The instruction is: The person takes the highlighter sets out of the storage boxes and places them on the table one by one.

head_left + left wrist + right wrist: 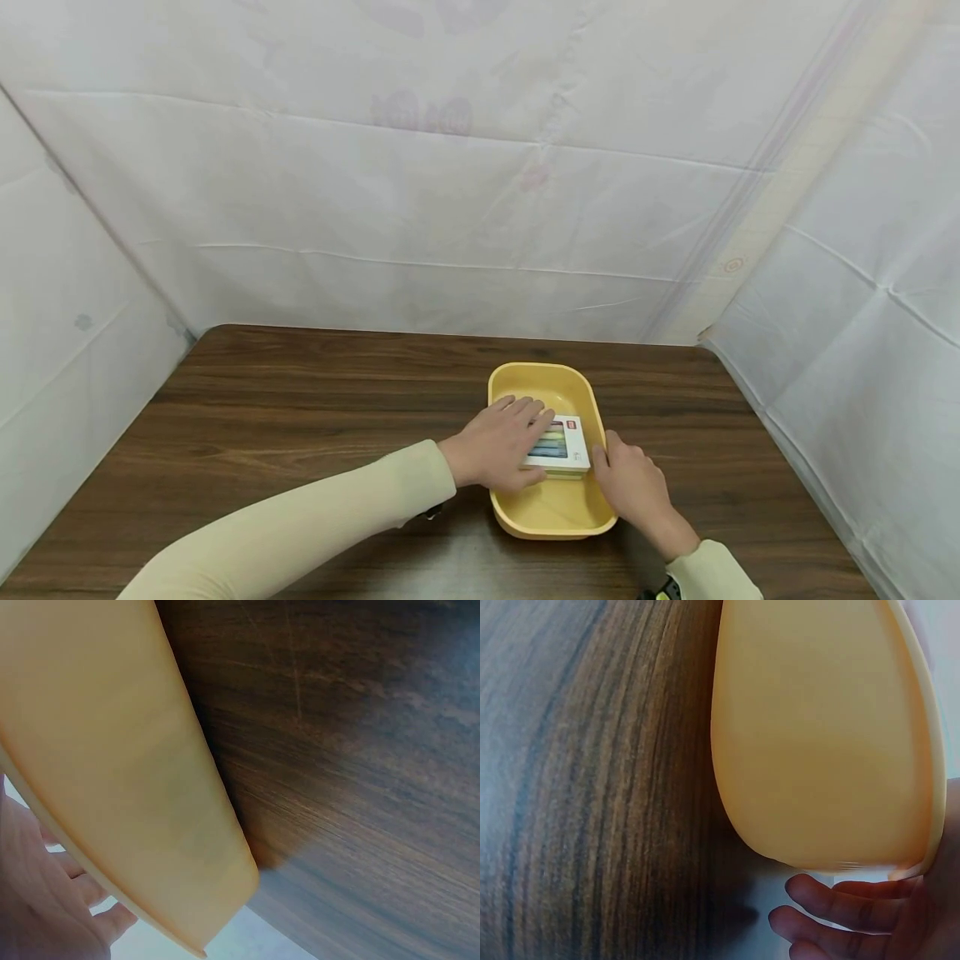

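A yellow plastic basin (551, 510) sits on the wooden table. Inside it is a white box of coloured sticks (576, 446), whose window shows pale and blue strips and which bears a small red label. My left hand (501, 442) reaches over the basin's left rim and holds the box, thumb along the near side and fingers across the far side; the palm hides the box's left part. On the right, my right hand (636, 483) grips the basin's rim, thumb at the inside. In the right wrist view its fingers (840, 907) curl beside the basin's outer wall.
The dark wooden table (315, 400) extends widely to the left of the basin and less to the right. White sheeting (450, 208) hangs behind the table and along both sides.
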`<state>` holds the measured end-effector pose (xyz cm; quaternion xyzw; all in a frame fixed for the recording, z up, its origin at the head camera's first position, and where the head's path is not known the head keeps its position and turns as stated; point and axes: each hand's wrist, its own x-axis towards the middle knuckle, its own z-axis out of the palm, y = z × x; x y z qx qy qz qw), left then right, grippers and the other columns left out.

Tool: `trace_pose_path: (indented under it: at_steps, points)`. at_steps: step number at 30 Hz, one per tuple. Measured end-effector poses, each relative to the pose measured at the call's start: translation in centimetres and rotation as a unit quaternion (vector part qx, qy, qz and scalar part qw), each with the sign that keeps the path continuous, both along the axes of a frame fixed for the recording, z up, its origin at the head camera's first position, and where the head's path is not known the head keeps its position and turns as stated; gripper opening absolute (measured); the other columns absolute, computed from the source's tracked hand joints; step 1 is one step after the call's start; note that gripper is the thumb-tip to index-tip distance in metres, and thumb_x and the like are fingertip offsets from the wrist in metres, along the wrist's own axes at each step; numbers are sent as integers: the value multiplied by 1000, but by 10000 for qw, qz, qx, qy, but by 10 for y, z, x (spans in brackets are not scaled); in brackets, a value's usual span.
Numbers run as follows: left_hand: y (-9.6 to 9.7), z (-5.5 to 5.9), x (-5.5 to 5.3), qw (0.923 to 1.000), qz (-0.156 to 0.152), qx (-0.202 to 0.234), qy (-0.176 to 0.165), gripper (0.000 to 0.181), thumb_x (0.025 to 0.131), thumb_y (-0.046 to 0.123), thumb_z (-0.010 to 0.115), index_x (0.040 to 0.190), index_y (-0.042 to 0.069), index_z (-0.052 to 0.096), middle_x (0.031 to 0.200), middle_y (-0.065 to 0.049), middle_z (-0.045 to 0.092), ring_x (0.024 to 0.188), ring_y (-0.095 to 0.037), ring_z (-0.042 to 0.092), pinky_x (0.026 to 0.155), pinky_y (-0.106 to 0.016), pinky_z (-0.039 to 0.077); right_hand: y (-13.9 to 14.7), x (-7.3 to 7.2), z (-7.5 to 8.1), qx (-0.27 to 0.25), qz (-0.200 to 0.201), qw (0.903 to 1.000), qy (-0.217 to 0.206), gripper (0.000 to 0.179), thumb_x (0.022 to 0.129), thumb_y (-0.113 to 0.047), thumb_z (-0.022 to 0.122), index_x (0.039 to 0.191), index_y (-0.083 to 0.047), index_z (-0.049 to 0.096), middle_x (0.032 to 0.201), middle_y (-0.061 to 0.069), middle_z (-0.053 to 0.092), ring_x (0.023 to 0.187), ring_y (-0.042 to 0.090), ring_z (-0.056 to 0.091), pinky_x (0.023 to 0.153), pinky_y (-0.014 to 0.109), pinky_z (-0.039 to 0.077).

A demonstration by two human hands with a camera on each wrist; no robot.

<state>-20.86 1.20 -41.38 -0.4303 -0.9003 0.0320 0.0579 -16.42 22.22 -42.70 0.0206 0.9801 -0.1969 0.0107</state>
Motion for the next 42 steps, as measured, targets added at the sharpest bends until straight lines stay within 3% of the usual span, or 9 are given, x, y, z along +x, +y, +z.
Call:
trace_pose_path:
  at_steps: [25,42]
  points:
    - [11,2,1,9997,16,-211,-158,76,84,64,39,144,18,26,143,-6,36,132,-20,35,105,-38,32,0,-2,-4,-72,-16,10000,15,25,95,-26,37,95,-8,53,60,1,47,49,14,44,43,30,31]
    - [17,-4,-2,9999,-137,21,-63,71,84,62,42,143,25,28,137,-3,39,126,-17,39,99,-38,37,1,-1,-3,-85,26,10000,-20,23,95,-26,38,83,-10,49,58,2,44,47,15,43,42,30,30]
